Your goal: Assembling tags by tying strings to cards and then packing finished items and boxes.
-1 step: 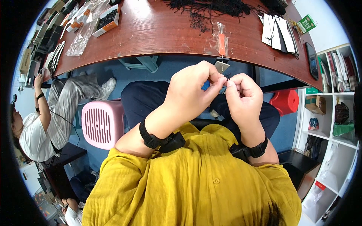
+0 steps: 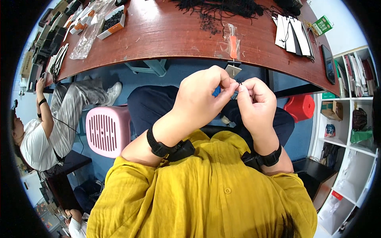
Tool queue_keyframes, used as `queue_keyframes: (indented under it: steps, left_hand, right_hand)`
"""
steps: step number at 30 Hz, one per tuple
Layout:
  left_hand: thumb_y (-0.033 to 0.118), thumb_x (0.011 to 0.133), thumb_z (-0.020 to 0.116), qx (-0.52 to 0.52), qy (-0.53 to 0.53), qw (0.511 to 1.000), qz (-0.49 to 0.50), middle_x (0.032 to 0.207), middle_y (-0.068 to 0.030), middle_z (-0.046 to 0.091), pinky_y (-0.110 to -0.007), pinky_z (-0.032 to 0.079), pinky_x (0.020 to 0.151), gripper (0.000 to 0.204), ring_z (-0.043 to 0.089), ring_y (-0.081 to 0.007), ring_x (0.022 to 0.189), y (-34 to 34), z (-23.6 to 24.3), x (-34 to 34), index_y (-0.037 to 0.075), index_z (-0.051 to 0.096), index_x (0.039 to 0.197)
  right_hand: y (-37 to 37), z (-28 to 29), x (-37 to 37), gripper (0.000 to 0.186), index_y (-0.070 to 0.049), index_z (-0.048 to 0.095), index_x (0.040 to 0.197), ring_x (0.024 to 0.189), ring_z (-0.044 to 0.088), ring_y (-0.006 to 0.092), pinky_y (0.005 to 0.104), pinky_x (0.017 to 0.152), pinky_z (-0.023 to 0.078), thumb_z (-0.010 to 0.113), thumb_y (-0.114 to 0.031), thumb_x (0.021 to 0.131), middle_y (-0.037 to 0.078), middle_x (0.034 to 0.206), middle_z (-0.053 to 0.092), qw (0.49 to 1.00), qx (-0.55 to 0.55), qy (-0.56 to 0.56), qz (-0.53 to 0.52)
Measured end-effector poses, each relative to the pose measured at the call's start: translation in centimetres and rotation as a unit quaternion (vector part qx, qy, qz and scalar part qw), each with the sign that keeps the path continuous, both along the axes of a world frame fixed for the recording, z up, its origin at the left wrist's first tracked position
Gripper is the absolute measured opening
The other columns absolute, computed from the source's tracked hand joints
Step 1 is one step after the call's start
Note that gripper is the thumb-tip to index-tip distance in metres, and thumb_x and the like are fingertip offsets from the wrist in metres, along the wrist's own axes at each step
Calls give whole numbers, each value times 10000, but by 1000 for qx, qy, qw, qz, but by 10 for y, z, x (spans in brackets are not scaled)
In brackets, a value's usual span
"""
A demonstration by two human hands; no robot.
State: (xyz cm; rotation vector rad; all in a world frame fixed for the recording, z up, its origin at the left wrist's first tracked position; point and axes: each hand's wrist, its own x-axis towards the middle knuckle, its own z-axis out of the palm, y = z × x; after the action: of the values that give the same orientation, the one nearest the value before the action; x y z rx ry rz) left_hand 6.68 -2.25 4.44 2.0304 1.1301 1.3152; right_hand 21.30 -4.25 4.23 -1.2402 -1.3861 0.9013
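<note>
My left hand and my right hand meet in front of me, just off the table's front edge. Thumb and fingertips of each are pinched together. Between them is a small bit of black string, mostly hidden by the fingers. Just beyond my fingertips, an orange-handled tool is fixed to the table with clear tape, its thin metal shaft sticking out past the edge. A small pale plate sits by the end of that shaft, close to my left fingers.
A tangle of black strings covers the far middle of the red-brown table. White and black tags and a phone lie right; an orange-white box stands left. Beside me are a pink stool, a red stool and a seated person.
Both hands stay in nearly the same place, still pinched together. Slightly less of the black string shows above the fingertips.
</note>
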Motion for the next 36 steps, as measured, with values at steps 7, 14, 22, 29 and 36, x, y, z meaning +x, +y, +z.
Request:
queue_keyframes:
  steps: [7, 14, 22, 29, 36]
  left_hand:
    - [22, 743, 690, 61, 17, 998, -27, 762, -92, 647, -270, 483, 579, 179, 635, -195, 640, 4, 0, -3, 54, 514, 738]
    - [27, 787, 642, -105, 0, 988, -112, 789, -93, 650, -276, 482, 595, 166, 633, -200, 659, 4, -1, -11, 29, 598, 947]
    - [47, 751, 660, -49, 53, 989, -130, 800, -95, 652, -295, 491, 651, 144, 630, -220, 708, 6, -7, -14, 38, 659, 894]
    - [47, 775, 626, -24, 120, 981, -148, 781, -104, 584, -291, 482, 648, 112, 590, -232, 683, 8, -4, -14, 29, 580, 875]
    - [94, 889, 575, -404, -316, 839, -180, 837, -20, 602, -212, 467, 671, 165, 557, -70, 721, 1, -17, -4, 0, 608, 1020]
  right_hand:
    - [2, -5, 3, 72, -8, 579, 780, 543, 388, -19, 158, 460, 300, 567, -16, 850, -58, 640, 499, 1000, -7, 15, 17]
    - [-1, -14, 15, 38, -11, 597, 838, 558, 395, -16, 155, 479, 311, 565, -14, 857, -61, 678, 525, 997, -19, 27, 73]
    - [-5, -20, 21, 50, -25, 601, 828, 560, 395, -22, 153, 489, 315, 564, -26, 862, -64, 695, 543, 979, -81, 108, 150]
    - [-4, -21, 22, 38, -26, 613, 831, 576, 438, -18, 157, 505, 356, 586, -51, 838, -39, 715, 586, 980, -104, 62, 160]
    - [-4, -18, 16, 53, -7, 604, 876, 639, 528, 17, 163, 565, 416, 562, -41, 875, -14, 736, 598, 980, -74, 115, 147]
